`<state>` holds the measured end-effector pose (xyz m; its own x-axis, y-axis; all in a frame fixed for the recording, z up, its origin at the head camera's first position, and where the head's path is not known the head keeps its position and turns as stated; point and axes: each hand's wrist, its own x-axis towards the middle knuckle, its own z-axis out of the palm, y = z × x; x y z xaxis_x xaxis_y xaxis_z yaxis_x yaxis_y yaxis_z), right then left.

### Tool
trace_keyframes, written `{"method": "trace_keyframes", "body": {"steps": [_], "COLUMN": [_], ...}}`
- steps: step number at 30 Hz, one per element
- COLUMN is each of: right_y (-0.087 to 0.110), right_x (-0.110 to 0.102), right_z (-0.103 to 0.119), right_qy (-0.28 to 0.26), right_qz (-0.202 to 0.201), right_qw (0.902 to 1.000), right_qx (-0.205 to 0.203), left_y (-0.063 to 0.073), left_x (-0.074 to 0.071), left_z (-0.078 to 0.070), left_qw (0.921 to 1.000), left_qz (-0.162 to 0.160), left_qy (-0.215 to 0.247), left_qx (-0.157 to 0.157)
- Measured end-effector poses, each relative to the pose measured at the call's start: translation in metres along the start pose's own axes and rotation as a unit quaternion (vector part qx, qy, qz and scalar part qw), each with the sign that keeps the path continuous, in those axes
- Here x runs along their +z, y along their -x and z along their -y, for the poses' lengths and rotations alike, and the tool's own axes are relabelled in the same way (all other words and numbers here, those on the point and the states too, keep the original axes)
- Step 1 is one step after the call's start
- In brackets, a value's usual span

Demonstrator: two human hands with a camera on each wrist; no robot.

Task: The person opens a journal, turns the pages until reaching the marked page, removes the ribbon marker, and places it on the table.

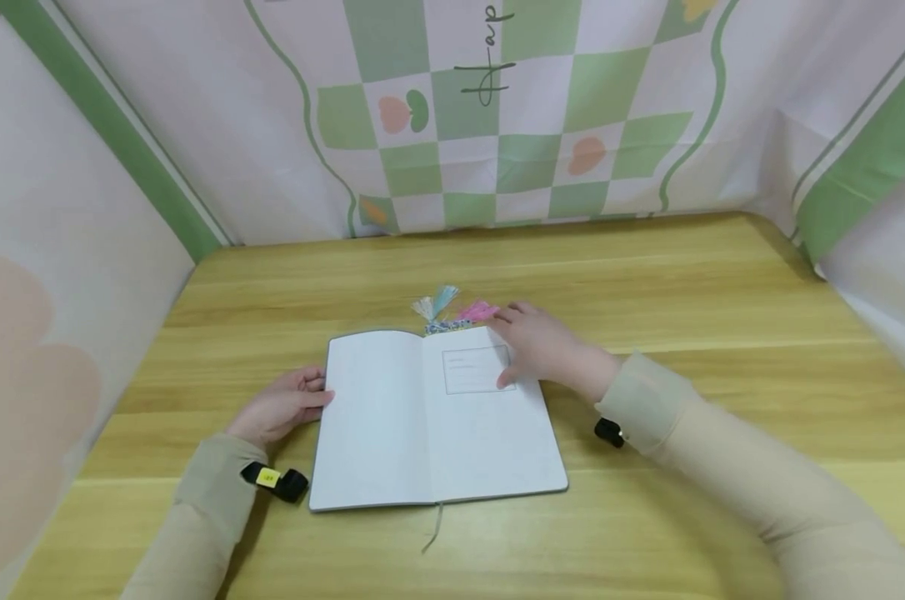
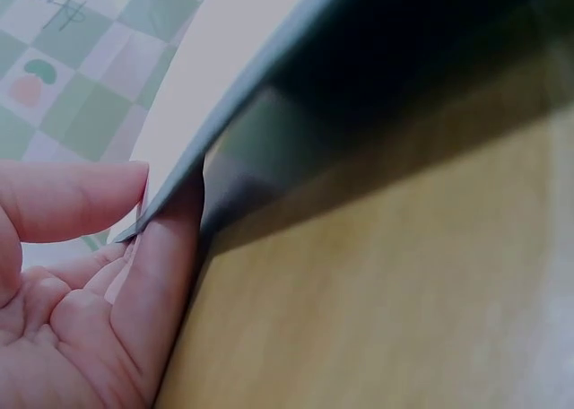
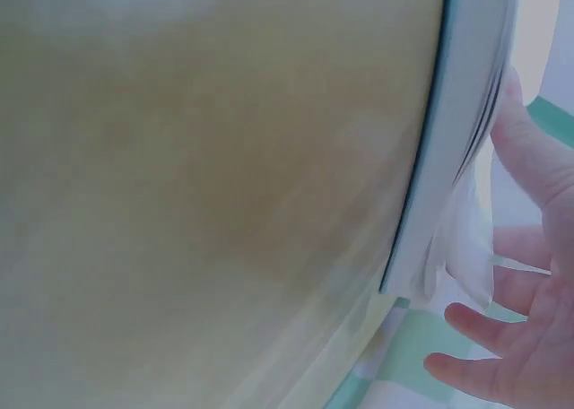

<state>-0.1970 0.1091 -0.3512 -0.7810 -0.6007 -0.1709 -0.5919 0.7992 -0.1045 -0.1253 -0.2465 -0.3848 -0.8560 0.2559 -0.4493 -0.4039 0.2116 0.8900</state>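
Note:
An open notebook (image 1: 377,425) lies on the table with two pale pages facing up, the right one printed with a small framed box (image 1: 460,379). My left hand (image 1: 283,407) pinches the notebook's left edge, thumb on top and fingers beneath the dark cover (image 2: 211,144). Over the upper right corner, my right hand (image 1: 538,342) is spread, thumb on the page and fingers reaching past the top edge. Loose page corners (image 3: 471,248) bend near those fingers. A blue patterned strip (image 1: 447,327) with pale tassels (image 1: 436,303) sticks out at the top, beside something pink (image 1: 478,311).
A thin ribbon (image 1: 435,529) trails from the notebook's bottom edge onto the wooden table (image 1: 647,533). Behind the table hangs a green and white checked cloth (image 1: 527,158), with more cloth along both sides. Black bands (image 1: 276,482) sit at both wrists.

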Motion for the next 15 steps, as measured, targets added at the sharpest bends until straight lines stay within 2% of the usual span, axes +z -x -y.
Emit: {"method": "trace_keyframes", "body": {"steps": [5, 11, 15], "right_y": [0.005, -0.002, -0.006], "right_x": [0.0, 0.0, 0.001], "right_z": [0.006, 0.0, -0.008], "right_qy": [0.014, -0.048, -0.065], "right_qz": [-0.012, 0.009, 0.025], "right_qw": [0.9997, 0.9988, 0.9976], "right_qx": [-0.017, -0.001, 0.002], "left_y": [0.0, 0.001, 0.0], "left_x": [0.0, 0.0, 0.001], "left_z": [-0.002, -0.002, 0.0], "left_qw": [1.0, 1.0, 1.0], "left_qz": [0.001, -0.003, -0.002], "left_qy": [-0.008, -0.005, -0.004], "left_qx": [-0.004, -0.003, -0.001]}}
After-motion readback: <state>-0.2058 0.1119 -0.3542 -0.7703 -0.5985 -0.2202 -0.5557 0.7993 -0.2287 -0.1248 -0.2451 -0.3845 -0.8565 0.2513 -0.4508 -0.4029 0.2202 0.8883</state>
